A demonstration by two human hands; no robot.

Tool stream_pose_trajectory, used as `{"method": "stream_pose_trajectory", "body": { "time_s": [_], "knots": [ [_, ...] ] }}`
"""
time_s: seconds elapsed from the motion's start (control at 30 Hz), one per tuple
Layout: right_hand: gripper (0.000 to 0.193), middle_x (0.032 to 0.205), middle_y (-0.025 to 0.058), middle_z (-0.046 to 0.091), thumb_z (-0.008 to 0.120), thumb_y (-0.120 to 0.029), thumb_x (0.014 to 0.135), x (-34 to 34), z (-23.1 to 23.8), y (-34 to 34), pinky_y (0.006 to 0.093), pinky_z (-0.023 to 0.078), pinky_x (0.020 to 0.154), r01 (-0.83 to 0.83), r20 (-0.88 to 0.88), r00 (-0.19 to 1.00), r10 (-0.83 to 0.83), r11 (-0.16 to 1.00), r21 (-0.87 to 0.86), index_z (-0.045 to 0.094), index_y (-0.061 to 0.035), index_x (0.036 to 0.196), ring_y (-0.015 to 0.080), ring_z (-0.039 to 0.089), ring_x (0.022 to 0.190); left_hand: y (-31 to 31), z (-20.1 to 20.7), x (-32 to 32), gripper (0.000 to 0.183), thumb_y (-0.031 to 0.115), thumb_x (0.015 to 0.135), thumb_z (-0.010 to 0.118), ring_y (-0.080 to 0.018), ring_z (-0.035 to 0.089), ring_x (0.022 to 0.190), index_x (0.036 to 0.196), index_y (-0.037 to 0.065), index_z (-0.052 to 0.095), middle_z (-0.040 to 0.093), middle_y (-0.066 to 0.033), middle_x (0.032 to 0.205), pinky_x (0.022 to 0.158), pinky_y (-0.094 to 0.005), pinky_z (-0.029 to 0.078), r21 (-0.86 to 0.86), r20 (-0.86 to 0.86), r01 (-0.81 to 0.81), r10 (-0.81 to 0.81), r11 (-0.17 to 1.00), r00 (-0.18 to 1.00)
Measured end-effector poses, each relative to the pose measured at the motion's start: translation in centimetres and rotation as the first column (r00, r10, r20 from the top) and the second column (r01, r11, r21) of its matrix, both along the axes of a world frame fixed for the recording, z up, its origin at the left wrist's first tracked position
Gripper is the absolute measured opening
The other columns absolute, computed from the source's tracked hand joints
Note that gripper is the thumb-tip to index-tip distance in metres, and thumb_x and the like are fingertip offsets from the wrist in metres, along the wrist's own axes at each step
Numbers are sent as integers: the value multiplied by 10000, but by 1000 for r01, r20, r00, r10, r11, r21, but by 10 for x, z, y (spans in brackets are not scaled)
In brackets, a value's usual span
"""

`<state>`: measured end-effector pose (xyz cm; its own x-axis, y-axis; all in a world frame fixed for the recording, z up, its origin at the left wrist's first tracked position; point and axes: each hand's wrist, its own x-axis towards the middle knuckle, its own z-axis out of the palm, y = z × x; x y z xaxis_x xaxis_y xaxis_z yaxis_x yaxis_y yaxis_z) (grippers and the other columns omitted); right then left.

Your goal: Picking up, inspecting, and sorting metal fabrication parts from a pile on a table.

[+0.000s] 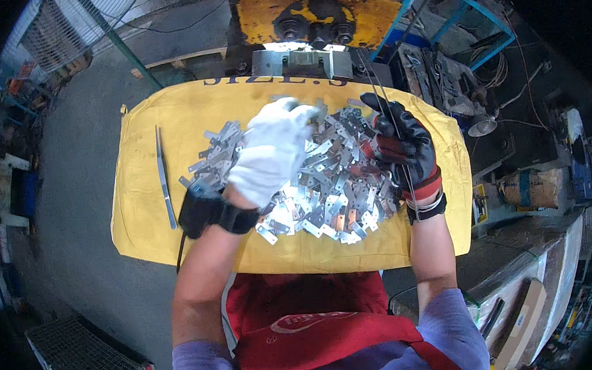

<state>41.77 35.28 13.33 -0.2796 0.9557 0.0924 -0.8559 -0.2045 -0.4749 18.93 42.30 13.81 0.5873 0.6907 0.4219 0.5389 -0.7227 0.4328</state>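
A heap of small flat metal plates with holes (343,209) lies on the yellow sheet (146,224) in front of me. My left hand (272,145), in a white glove, is over the heap's left part with its fingers curled together. A plate shows by its fingertips, but whether they grip it is unclear. At the heap's right side, my right hand (403,138), in a black and red glove, is closed around long thin tweezers (411,186), prongs pointing away toward the machine. Another pair of tweezers (165,188) lies on the sheet at the left.
A yellow machine (358,3) with a metal die block (300,63) stands just beyond the sheet. Tools crowd a bench (434,84) under a blue frame at the right, near a lamp (482,126). A wire basket (91,364) stands at the lower left.
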Motion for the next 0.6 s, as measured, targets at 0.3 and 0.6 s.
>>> {"method": "stream_pose_trajectory", "body": {
  "time_s": [0.3,0.6],
  "knots": [
    [483,775,41,582,436,-212,932,17,12,-5,137,311,394,195,71,979,-192,979,-53,331,39,1331,13,355,460,31,-16,56,375,293,786,606,-347,514,1052,1135,156,587,539,-149,1142,892,-408,417,-34,-193,352,-352,935,916],
    [468,848,65,579,432,-223,943,29,-7,0,160,367,445,118,-84,989,-120,993,-26,347,30,1328,34,440,548,27,-7,3,277,92,795,602,-307,596,923,1070,62,607,617,-142,1002,808,-352,471,-134,-74,200,-211,970,975]
  ]
}}
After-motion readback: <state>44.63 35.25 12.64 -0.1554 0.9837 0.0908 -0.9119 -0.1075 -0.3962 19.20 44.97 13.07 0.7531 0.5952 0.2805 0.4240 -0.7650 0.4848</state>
